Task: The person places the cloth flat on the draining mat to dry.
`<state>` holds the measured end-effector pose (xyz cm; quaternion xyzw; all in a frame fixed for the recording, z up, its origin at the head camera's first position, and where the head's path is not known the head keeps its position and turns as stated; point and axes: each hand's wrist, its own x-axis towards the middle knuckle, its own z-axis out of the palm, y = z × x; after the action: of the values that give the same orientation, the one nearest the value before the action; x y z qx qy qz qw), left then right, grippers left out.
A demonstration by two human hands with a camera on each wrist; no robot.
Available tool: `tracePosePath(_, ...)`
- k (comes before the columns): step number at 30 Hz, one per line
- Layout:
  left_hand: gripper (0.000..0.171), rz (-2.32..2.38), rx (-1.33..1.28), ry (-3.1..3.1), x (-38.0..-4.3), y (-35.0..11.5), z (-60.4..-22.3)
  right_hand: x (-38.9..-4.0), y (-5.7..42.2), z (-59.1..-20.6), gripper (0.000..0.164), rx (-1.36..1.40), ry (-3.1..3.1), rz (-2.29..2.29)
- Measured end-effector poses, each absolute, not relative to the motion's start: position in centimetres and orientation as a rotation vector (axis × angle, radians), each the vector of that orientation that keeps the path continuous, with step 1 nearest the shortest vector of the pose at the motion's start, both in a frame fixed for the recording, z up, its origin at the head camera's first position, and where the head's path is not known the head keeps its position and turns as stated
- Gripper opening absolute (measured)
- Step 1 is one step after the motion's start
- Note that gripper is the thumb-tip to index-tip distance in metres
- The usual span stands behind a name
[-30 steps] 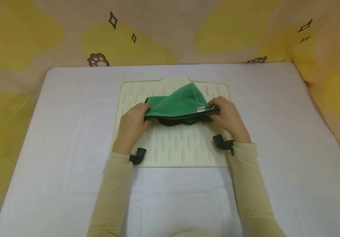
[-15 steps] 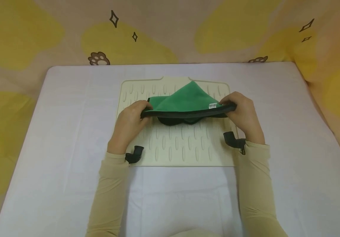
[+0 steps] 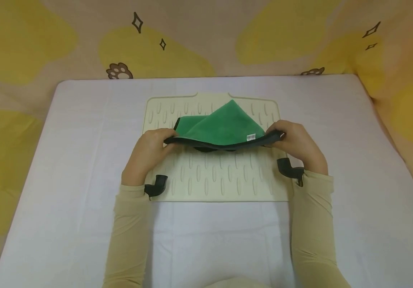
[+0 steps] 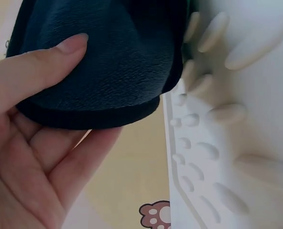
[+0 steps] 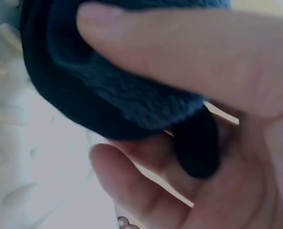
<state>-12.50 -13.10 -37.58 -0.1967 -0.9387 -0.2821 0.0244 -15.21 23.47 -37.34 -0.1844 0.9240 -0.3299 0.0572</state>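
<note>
A green cloth (image 3: 224, 124) with a black edge and a small white label (image 3: 251, 137) is stretched between both hands, its near edge raised above a cream ridged mat (image 3: 206, 180). The left hand (image 3: 148, 150) pinches the cloth's near left corner. In the left wrist view, the thumb (image 4: 46, 67) presses on the cloth's dark underside (image 4: 103, 62) with fingers behind it. At the near right corner the right hand (image 3: 298, 144) pinches the edge, thumb (image 5: 146, 43) across the dark cloth (image 5: 65, 95). The cloth's far part rises to a folded peak.
The mat lies on a table with a white cover (image 3: 84, 160). Behind and at the sides hangs a yellow and beige patterned curtain (image 3: 177, 40). Black wrist mounts (image 3: 157, 185) sit at both sleeve cuffs.
The hands have moved apart, left hand leftward and right hand rightward, drawing the cloth's near edge wider. Its label has shifted right overall, and the near edge now sags in the middle.
</note>
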Motion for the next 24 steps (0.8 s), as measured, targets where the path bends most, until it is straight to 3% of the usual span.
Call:
tracePosePath(4,0.026,-0.933,-0.624,-2.992,-12.6,-13.4,-37.4,-15.2,23.7,-37.4,0.022,-0.582,2.738,-0.991)
tracePosePath(10,0.023,-0.990,-0.649,-3.130,-12.5,-13.7,-37.6,-15.2,23.7,-37.5,0.025,-0.470,2.582,-0.907)
tracePosePath(17,0.034,-1.137,-0.605,-3.248,-12.5,-13.7,-37.9,-15.1,23.7,-37.5,0.030,-0.482,2.478,-0.851)
tracePosePath(24,0.025,-1.123,-0.537,-3.119,-13.0,-13.7,-38.5,-15.0,23.8,-37.3,0.026,-0.471,2.497,-0.892)
